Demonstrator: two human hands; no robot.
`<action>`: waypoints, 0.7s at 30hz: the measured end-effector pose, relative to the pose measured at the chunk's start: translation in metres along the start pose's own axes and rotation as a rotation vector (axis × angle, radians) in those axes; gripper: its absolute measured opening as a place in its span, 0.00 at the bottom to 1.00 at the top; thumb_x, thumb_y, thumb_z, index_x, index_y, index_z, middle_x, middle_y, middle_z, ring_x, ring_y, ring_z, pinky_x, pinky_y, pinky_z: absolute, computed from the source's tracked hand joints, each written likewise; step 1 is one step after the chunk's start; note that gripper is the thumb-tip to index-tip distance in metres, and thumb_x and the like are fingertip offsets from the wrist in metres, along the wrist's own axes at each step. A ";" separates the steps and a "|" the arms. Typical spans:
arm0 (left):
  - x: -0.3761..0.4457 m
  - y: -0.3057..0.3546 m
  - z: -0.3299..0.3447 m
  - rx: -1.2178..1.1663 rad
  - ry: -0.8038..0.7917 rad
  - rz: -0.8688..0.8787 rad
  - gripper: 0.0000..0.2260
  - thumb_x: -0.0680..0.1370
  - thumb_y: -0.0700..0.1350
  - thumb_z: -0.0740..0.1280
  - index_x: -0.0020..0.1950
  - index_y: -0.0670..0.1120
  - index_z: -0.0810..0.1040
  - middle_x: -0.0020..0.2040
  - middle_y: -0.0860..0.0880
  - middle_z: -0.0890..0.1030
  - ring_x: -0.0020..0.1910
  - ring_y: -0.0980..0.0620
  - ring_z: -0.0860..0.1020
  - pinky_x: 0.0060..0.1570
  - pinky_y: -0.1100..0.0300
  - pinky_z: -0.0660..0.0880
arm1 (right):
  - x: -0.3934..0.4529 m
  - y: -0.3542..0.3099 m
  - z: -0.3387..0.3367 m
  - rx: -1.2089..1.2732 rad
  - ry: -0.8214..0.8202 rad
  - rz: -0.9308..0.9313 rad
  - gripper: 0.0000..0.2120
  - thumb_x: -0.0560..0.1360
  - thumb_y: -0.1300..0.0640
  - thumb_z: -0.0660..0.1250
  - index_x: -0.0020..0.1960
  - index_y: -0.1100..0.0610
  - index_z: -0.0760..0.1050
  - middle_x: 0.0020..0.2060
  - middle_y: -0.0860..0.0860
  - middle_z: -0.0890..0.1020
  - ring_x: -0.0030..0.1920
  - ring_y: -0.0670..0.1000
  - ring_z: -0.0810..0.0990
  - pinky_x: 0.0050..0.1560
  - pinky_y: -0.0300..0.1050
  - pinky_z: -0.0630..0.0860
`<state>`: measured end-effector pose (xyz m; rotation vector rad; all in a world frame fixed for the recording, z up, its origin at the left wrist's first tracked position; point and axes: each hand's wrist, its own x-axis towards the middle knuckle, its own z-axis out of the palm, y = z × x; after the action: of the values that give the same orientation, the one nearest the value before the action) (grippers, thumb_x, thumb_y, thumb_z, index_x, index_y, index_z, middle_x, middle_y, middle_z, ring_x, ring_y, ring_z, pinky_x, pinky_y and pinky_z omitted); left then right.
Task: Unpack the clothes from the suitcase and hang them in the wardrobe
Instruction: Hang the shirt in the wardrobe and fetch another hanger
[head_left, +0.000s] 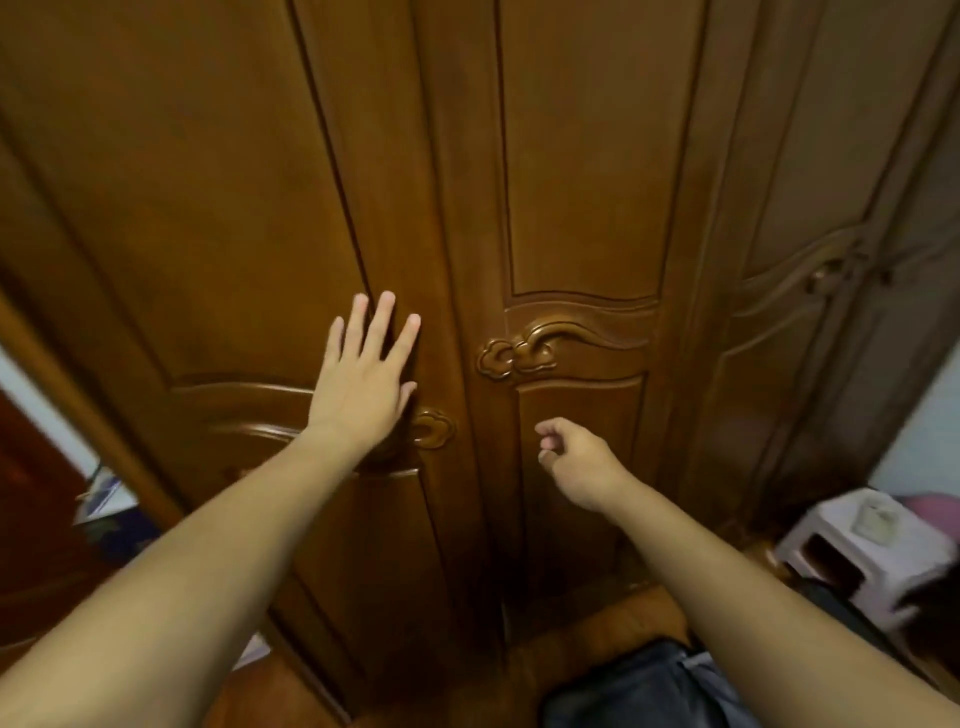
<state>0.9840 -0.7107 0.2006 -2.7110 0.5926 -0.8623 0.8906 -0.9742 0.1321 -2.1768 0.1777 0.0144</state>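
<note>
A tall brown wooden wardrobe fills the view, its two middle doors meeting along a seam. My left hand (363, 374) lies flat with straight, spread fingers against the left door (218, 208), just above that door's carved handle (434, 428). My right hand (576, 462) hovers in front of the right door (587, 156), below its carved handle (524, 353), with fingers loosely curled and holding nothing. No suitcase or clothes on hangers are visible.
More wardrobe doors (831, 234) continue to the right. A white plastic stool (872, 551) stands at the lower right with something pink behind it. Dark fabric (649, 686) shows at the bottom edge. A red-brown door (36, 519) is at the far left.
</note>
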 end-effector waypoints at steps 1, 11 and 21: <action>0.016 -0.006 0.014 0.016 -0.011 0.002 0.40 0.79 0.63 0.64 0.83 0.51 0.48 0.83 0.41 0.41 0.81 0.37 0.39 0.78 0.37 0.50 | 0.008 -0.002 0.002 -0.007 0.024 0.007 0.19 0.82 0.60 0.62 0.72 0.53 0.70 0.51 0.48 0.77 0.47 0.46 0.77 0.40 0.36 0.72; 0.052 -0.029 0.065 -0.057 0.025 0.078 0.46 0.76 0.55 0.71 0.84 0.49 0.45 0.82 0.40 0.36 0.79 0.35 0.34 0.77 0.36 0.43 | 0.083 -0.046 0.067 -0.057 0.181 0.146 0.20 0.81 0.58 0.64 0.73 0.53 0.69 0.63 0.52 0.77 0.65 0.53 0.75 0.57 0.39 0.70; -0.095 0.111 0.164 -0.593 -0.583 0.593 0.19 0.81 0.50 0.61 0.73 0.52 0.74 0.74 0.49 0.70 0.75 0.47 0.63 0.73 0.49 0.63 | -0.075 0.132 0.155 0.050 0.241 0.721 0.13 0.77 0.56 0.59 0.58 0.54 0.76 0.59 0.58 0.81 0.60 0.60 0.79 0.61 0.48 0.75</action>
<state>0.9768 -0.7514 -0.0157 -2.7577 1.5606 0.2941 0.8075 -0.9130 -0.0590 -1.9514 1.0751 0.1538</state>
